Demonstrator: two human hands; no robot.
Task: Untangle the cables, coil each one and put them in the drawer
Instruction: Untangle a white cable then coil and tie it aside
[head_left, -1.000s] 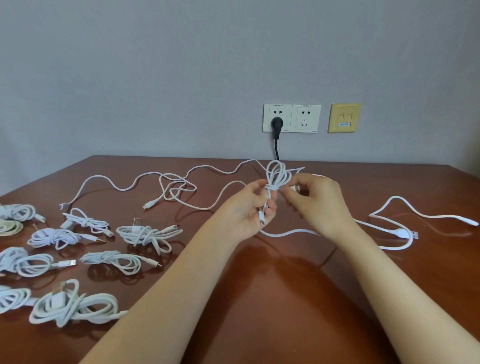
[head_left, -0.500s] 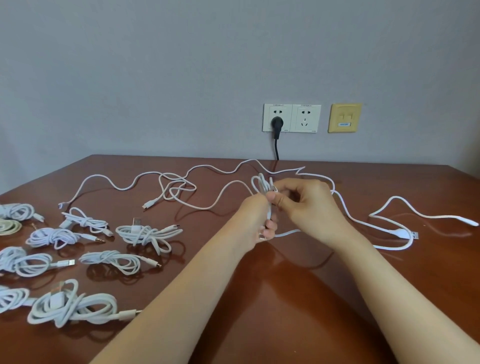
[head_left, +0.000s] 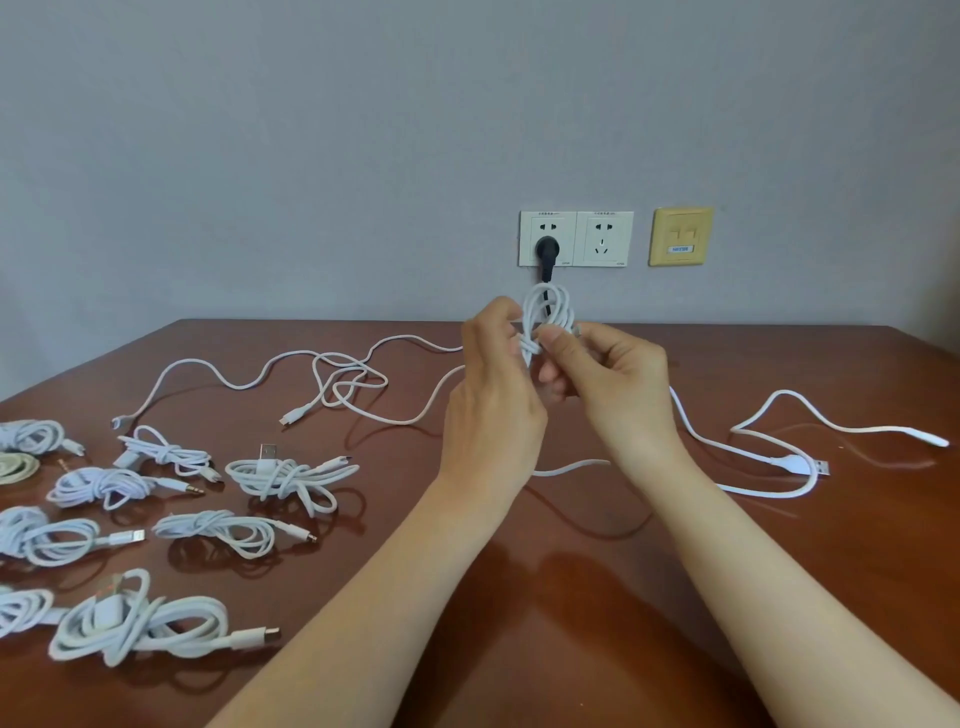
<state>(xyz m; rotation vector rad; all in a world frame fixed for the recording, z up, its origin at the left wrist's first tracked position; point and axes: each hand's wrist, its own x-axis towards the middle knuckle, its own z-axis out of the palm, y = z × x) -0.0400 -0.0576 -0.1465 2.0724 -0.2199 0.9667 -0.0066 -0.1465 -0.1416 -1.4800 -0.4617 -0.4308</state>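
A small coil of white cable is held up above the brown table, its loops rising over both hands. My left hand grips the coil's lower part from the left. My right hand pinches the wrapped middle of the coil with thumb and fingers. A loose white cable lies uncoiled across the far left of the table. Another loose white cable with a USB plug lies at the right. No drawer is in view.
Several coiled white cables lie in rows on the table's left side. On the wall behind are a double socket with a black plug in it and a yellow data socket.
Both hands rose from just above the table to in front of the wall. The coil's loops now stand taller above the fingers, and the cable's trailing length has shortened.
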